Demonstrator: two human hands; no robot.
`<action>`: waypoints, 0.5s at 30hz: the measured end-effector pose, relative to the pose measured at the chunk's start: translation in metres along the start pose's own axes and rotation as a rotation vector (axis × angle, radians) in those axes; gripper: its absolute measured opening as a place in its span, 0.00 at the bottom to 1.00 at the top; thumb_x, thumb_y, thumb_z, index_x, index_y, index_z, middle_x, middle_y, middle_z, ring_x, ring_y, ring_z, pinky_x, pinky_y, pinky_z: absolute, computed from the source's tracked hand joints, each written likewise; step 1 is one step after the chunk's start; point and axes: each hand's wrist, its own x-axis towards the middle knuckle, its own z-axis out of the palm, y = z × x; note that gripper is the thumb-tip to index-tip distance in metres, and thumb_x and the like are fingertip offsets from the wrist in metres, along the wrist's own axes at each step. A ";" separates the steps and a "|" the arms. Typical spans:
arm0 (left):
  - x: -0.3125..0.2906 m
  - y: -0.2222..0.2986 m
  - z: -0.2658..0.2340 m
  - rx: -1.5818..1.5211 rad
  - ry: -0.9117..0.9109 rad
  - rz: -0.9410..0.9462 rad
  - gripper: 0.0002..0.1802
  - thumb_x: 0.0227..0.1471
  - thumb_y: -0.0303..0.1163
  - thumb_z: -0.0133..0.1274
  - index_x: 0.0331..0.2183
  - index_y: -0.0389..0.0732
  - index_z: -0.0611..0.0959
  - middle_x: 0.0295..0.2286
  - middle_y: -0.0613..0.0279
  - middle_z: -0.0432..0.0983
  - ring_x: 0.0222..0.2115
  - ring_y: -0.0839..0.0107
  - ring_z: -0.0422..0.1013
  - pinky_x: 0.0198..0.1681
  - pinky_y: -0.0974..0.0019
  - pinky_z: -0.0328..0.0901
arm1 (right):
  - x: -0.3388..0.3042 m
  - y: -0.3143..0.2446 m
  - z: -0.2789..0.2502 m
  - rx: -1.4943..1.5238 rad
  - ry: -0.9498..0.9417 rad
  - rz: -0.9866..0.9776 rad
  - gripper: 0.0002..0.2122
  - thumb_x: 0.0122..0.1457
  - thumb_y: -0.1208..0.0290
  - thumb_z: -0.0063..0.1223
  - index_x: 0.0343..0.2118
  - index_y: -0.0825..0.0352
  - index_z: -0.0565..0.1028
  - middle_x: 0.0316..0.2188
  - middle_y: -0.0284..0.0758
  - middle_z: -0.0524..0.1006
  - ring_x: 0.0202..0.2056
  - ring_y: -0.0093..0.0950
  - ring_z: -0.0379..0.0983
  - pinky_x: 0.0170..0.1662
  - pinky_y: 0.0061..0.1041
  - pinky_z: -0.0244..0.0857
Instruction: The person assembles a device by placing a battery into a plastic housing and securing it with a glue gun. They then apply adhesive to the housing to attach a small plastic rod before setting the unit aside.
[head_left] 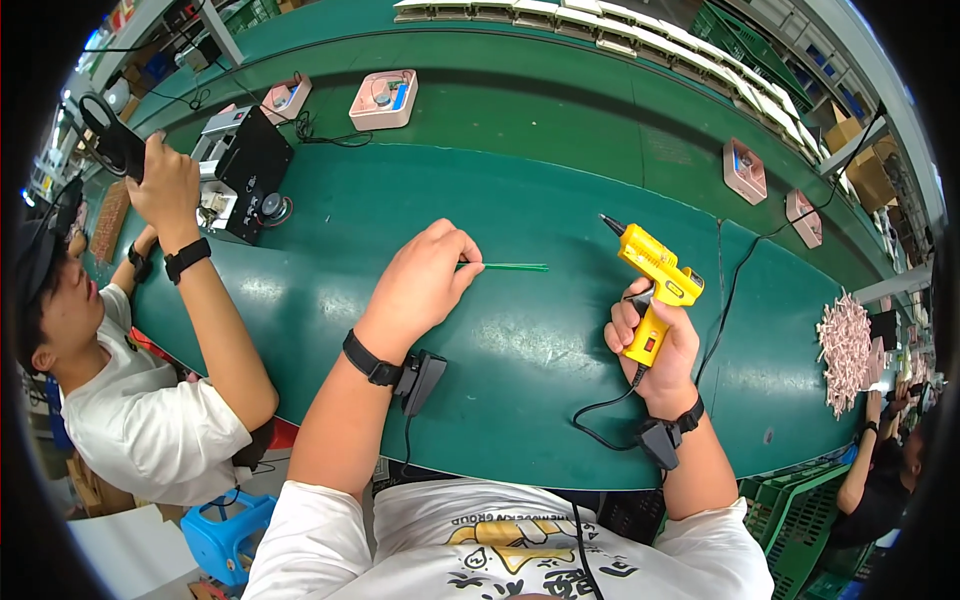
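A yellow glue gun (668, 278) sits clasped in the right hand (672, 362), above a green bench (540, 400).
The left hand (425, 275) pinches thin green strands (522, 267), perhaps wires, well in from the bench's near edge; green surface stretches between the hands. Beyond, pink trays (378, 121) hold blue and whitish parts (400, 97).

Yellow glue gun (662, 275) with black nozzle (612, 224), green desk (540, 380)
Green strands (520, 267); pale pink trays (382, 121) far left; blue stool (232, 530) near left.
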 end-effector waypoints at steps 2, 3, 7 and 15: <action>0.000 0.003 -0.004 0.023 -0.023 -0.028 0.06 0.56 0.28 0.65 0.36 0.39 0.84 0.34 0.58 0.77 0.37 0.56 0.78 0.41 0.54 0.73 | 0.001 -0.002 0.000 -0.001 -0.009 0.012 0.14 0.65 0.63 0.52 0.49 0.63 0.74 0.28 0.31 0.69 0.24 0.23 0.66 0.30 0.28 0.63; -0.001 0.005 -0.003 0.023 -0.019 -0.031 0.06 0.56 0.28 0.65 0.36 0.39 0.84 0.34 0.58 0.77 0.37 0.56 0.78 0.41 0.54 0.73 | 0.000 -0.002 0.000 -0.004 -0.007 0.006 0.14 0.65 0.63 0.52 0.49 0.63 0.74 0.28 0.31 0.69 0.25 0.23 0.65 0.30 0.28 0.63; -0.001 0.009 -0.001 0.010 -0.031 -0.036 0.05 0.57 0.28 0.63 0.35 0.39 0.83 0.34 0.59 0.78 0.37 0.56 0.78 0.41 0.54 0.73 | -0.003 -0.001 -0.001 -0.009 -0.006 -0.004 0.14 0.65 0.62 0.52 0.49 0.63 0.74 0.28 0.31 0.69 0.25 0.23 0.65 0.30 0.28 0.63; -0.008 0.011 0.001 0.145 0.012 -0.011 0.03 0.59 0.29 0.60 0.35 0.41 0.84 0.34 0.59 0.77 0.37 0.56 0.78 0.41 0.53 0.74 | -0.002 0.001 0.001 -0.012 -0.009 -0.002 0.14 0.65 0.62 0.52 0.49 0.63 0.74 0.28 0.31 0.69 0.25 0.23 0.65 0.30 0.28 0.63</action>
